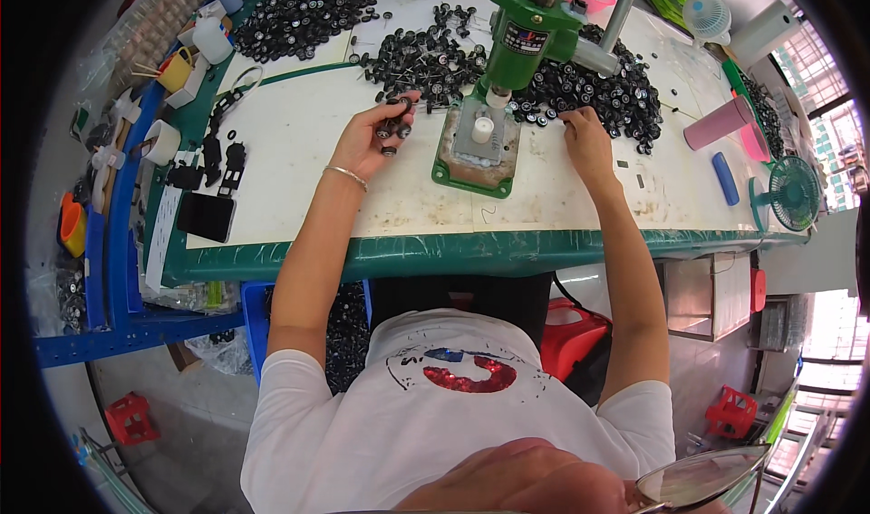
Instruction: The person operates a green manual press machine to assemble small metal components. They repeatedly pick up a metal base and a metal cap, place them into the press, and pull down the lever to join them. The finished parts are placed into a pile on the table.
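My left hand (364, 142) is curled around several small black round parts (393, 130) with silvery centres, palm partly up, left of a green bench press. My right hand (589, 150) reaches to the near edge of the right-hand pile of black round parts (625, 97); its fingers are drawn together, and what they pinch is hidden. Between my hands stands the green press (526, 43), its ram above a white round peg (482, 130) on a grey plate. Behind my left hand lies another heap of black parts with metal pins (426, 65).
A large black heap (299, 15) lies at the far left. A phone (207, 217) and black strips (233, 165) are on the left. At right are a pink tumbler (719, 122), a blue case (725, 179) and a green fan (793, 189). A green edge (453, 256) borders the table.
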The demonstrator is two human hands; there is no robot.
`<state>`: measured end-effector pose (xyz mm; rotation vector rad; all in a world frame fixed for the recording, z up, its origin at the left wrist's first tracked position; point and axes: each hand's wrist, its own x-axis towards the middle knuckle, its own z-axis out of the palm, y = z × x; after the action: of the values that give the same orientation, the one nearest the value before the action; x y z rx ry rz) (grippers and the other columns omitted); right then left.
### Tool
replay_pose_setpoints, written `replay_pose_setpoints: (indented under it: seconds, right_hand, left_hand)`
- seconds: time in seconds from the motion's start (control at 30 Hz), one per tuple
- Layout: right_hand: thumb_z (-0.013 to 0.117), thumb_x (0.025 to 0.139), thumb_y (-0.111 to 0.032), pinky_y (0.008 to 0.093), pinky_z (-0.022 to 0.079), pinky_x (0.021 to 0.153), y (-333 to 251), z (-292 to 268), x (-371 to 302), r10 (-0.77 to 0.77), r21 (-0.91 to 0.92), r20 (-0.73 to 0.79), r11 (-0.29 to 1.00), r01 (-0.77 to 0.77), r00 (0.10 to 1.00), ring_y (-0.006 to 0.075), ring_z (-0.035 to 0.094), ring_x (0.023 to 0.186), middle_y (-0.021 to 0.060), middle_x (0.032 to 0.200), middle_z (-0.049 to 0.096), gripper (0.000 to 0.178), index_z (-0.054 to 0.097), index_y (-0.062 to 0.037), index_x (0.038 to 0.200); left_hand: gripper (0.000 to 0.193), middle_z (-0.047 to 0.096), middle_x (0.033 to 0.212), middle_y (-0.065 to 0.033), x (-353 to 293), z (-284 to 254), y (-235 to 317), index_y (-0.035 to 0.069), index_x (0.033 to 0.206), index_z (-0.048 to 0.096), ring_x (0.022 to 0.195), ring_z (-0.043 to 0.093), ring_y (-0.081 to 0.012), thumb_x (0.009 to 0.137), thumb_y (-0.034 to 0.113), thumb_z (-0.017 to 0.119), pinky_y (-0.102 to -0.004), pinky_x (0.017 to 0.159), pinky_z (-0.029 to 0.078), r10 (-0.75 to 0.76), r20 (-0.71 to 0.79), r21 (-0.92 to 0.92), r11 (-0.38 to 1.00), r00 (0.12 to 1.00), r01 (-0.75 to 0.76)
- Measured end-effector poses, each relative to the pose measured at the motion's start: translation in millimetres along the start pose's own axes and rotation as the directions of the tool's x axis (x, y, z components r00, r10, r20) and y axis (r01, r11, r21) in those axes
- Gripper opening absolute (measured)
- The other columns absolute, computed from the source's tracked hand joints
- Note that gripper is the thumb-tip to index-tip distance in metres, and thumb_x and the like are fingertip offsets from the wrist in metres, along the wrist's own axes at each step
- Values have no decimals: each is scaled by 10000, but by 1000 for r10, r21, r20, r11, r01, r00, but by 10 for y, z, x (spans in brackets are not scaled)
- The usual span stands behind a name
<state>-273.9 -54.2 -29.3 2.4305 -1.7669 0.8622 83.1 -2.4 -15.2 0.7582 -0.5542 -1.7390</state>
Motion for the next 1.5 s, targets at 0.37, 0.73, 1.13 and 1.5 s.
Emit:
replay_pose_setpoints:
  seconds: [0.37, 0.73, 1.13, 1.5]
  right_hand:
    - [644, 804, -40, 297, 485, 729, -1037, -117, 65, -120, 711, 36, 701, 59, 992, 188, 602, 791, 71, 954, 576, 185, 648, -29, 988]
    - [650, 774, -54, 270, 449, 732, -1281, -119, 36, -69, 578, 216, 813, -71, 974, 129, 499, 751, 24, 995, 548, 215, 685, -36, 985]
    - [717, 748, -125, 267, 471, 705, -1169, -131, 82, -30, 638, 248, 757, -140, 968, 129, 531, 746, 74, 995, 536, 381, 618, -29, 1103]
    - [559, 919, -174, 226, 459, 587, -594, -1034, 709, 311, 886, 91, 408, -219, 946, 79, 555, 691, 16, 854, 615, 283, 601, -9, 1146]
  left_hand:
    - [248, 641, 859, -54, -33, 111, -77, -21, 1093, 611, 594, 532, -43, 897, 130, 611, -161, 421, 303, 135, 6, 229, 964, 991, -133]
    - [294, 672, 1006, -121, -61, 301, -41, -22, 1115, 609, 696, 555, -39, 832, 43, 654, -164, 448, 300, -13, 199, 155, 988, 980, -19]
    - [263, 687, 788, -40, -140, 568, -112, -7, 1008, 673, 531, 497, -22, 778, 104, 736, -169, 423, 285, 91, 9, 421, 903, 996, -87]
    - [157, 578, 624, 7, 94, 838, -319, 18, 826, 712, 471, 437, -45, 724, 112, 787, -211, 440, 326, 230, 107, 653, 718, 967, -243]
